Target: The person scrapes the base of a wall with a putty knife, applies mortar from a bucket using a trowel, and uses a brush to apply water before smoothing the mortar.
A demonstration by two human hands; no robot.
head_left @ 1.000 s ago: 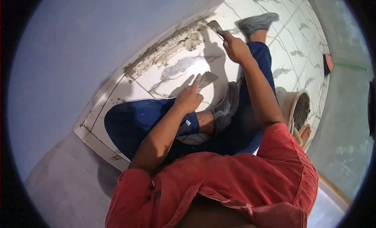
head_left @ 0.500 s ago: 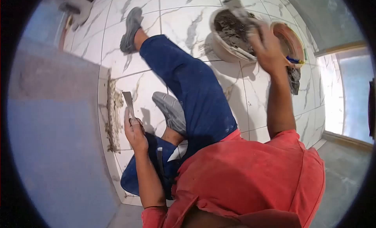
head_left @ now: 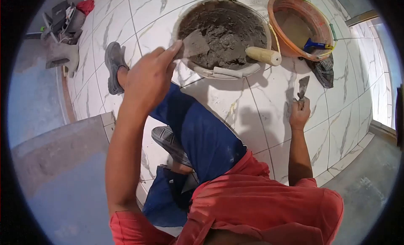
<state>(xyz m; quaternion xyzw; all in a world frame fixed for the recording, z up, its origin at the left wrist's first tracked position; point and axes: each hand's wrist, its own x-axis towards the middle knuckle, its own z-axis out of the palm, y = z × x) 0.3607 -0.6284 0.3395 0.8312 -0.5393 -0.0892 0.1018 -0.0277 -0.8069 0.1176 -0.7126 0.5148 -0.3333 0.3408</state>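
My left hand (head_left: 149, 78) is closed on a putty knife (head_left: 195, 45), whose flat blade reaches over the left side of a mortar bucket (head_left: 206, 71). Dark wet mortar (head_left: 227, 38) fills much of this bucket. My right hand (head_left: 299, 114) grips a smaller-looking putty knife (head_left: 304, 83), its blade smeared grey, above the tiles to the right. Across the bucket's right rim lies a thick pale handle (head_left: 264, 55); whatever it belongs to is hidden in the mortar.
An orange bucket (head_left: 275, 30) of murky water stands at the right, with a blue-handled brush (head_left: 317, 45) at its rim. A dark crumpled bag (head_left: 324, 72) lies below it. Boots (head_left: 63, 55) and other items sit far left. A low wall (head_left: 63, 156) borders the left.
The view has swung toward the buckets. My left hand has moved from the wall's edge to the mortar bucket with its knife. My right hand has drawn back from that bucket.
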